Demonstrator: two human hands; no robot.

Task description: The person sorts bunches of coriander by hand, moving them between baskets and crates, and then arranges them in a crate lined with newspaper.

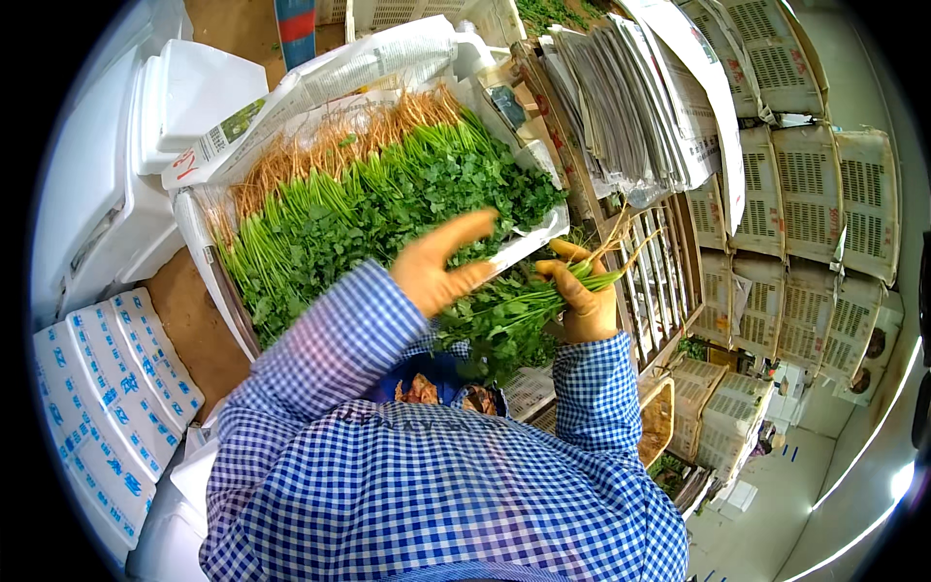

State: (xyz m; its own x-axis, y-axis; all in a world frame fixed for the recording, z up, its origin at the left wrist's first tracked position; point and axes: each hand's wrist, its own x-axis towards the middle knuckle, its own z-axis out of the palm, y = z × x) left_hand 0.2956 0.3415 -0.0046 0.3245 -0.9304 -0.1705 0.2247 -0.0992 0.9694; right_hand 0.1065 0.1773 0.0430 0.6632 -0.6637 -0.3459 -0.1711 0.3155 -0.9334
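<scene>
A bunch of coriander (519,308) is in my right hand (588,308), its thin pale roots pointing up and right and its leaves hanging to the left. The yellow-gloved fingers close round its green stems. My left hand (441,264), also gloved and slightly blurred, hovers over the near edge of the crate with thumb and fingers apart and nothing in it. Beneath and beyond it, rows of coriander (388,189) lie packed in a crate lined with newspaper (373,47), their brown roots toward the far side and leaves toward me.
To the right of the crate, a thick stack of newspapers (621,112) rests above a slatted rack (652,276). Stacked plastic crates (790,184) line the far right. White foam boxes (208,92) stand at left, above blue-printed boxes (112,403). A brown basket (657,422) sits near my right elbow.
</scene>
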